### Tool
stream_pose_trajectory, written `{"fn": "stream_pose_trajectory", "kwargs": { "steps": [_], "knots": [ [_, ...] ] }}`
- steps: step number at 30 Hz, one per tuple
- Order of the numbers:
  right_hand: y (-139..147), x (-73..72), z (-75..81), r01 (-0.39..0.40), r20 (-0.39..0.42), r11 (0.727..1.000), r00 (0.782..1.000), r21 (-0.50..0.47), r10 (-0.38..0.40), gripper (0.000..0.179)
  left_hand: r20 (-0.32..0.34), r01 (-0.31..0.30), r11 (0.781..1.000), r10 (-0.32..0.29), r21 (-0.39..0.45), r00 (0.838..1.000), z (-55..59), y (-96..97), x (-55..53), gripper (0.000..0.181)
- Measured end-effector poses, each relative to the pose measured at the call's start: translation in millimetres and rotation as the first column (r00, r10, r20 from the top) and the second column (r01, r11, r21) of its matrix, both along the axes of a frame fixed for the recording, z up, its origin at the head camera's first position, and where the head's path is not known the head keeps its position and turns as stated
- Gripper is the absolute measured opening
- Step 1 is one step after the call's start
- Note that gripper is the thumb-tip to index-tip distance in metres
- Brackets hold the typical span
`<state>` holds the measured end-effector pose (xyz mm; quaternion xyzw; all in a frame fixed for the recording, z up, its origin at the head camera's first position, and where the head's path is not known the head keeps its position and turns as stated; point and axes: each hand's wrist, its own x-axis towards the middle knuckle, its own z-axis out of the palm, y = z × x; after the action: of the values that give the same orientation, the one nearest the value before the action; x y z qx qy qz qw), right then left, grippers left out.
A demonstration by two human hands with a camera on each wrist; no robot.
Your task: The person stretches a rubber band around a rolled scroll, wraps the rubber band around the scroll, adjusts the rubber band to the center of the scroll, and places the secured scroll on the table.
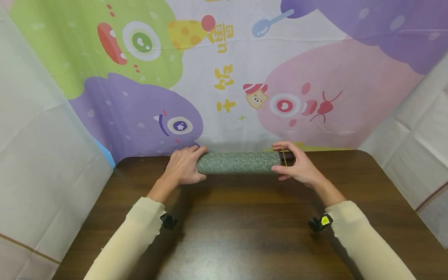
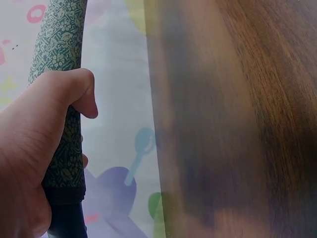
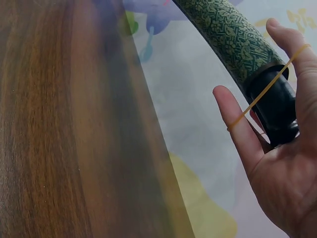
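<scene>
A rolled scroll (image 1: pixel 241 162) in green patterned brocade is held level at the far edge of the table. My left hand (image 1: pixel 184 165) grips its left end, thumb bent over the brocade in the left wrist view. Below that grip a black end knob (image 2: pixel 68 218) shows. At the other end, my right hand (image 1: pixel 301 165) spreads its thumb and fingers around the scroll's black knob (image 3: pixel 275 106). A thin yellow rubber band (image 3: pixel 270 88) is stretched between those spread digits and crosses in front of the knob. Some right fingers are hidden behind the scroll.
The dark wooden table (image 1: pixel 224 233) has rounded far corners. Behind it hangs a white cloth (image 1: pixel 210 124) printed with colourful cartoon monsters. Pale cloth panels (image 1: pixel 38 147) flank both sides. Small black cameras (image 1: pixel 169 221) sit at both wrists.
</scene>
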<state>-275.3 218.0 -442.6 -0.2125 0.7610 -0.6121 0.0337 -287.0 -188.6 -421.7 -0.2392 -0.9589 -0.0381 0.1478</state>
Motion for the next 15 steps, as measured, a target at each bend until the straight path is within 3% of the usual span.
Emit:
{"fn": "stream_pose_trajectory", "kwargs": {
  "steps": [8, 15],
  "knots": [
    [-3.9, 1.0, 1.9, 0.037, -0.005, 0.999, 0.999, 0.018, -0.037, 0.065, -0.003, -0.002, 1.000, 0.002, 0.004, 1.000, 1.5, 0.8, 1.6, 0.076],
    [-4.2, 1.5, 6.3, 0.044, -0.009, 0.991, 0.999, 0.126, -0.043, 0.057, 0.009, -0.008, 1.000, 0.008, -0.010, 1.000, 0.9, -0.6, 2.6, 0.076]
  ]
}}
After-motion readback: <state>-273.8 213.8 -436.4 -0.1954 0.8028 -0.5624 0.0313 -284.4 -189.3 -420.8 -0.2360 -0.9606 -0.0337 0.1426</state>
